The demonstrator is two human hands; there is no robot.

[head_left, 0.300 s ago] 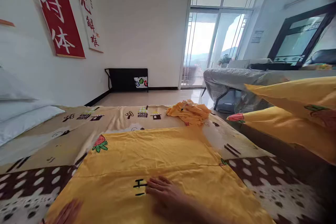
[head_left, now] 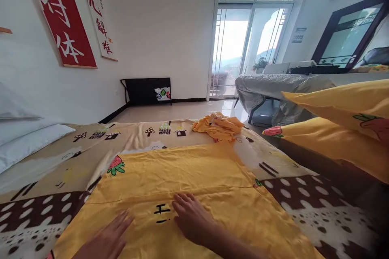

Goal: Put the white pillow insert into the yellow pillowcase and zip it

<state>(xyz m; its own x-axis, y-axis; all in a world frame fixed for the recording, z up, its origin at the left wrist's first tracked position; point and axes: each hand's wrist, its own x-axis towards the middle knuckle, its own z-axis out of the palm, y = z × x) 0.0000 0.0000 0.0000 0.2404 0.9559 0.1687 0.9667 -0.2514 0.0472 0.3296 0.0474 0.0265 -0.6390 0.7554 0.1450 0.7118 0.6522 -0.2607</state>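
A yellow pillowcase (head_left: pixel 182 170) lies spread flat before me, with strawberry prints near its corners and black lettering in the middle. My right hand (head_left: pixel 193 216) rests palm down on it, just right of the lettering, fingers stretched out. Left of the lettering is my left hand (head_left: pixel 107 236), slightly blurred, its fingers extended over the cloth; whether it presses on the fabric I cannot tell. Beyond the far edge sits a crumpled heap of orange-yellow cloth (head_left: pixel 217 126). Neither hand grips anything.
Under the pillowcase is a patterned beige and brown blanket (head_left: pixel 170 131). White pillows (head_left: pixel 33 141) are stacked at the left. Yellow pillows (head_left: pixel 331 141) with strawberry prints stand at the right. Behind them is a plastic-covered table (head_left: pixel 273 83). A black folded frame (head_left: pixel 147 91) leans on the far wall.
My left hand has moved right and forward, from the pillowcase's left edge towards the lettering. My right hand has stayed nearly in place and shows more sharply.
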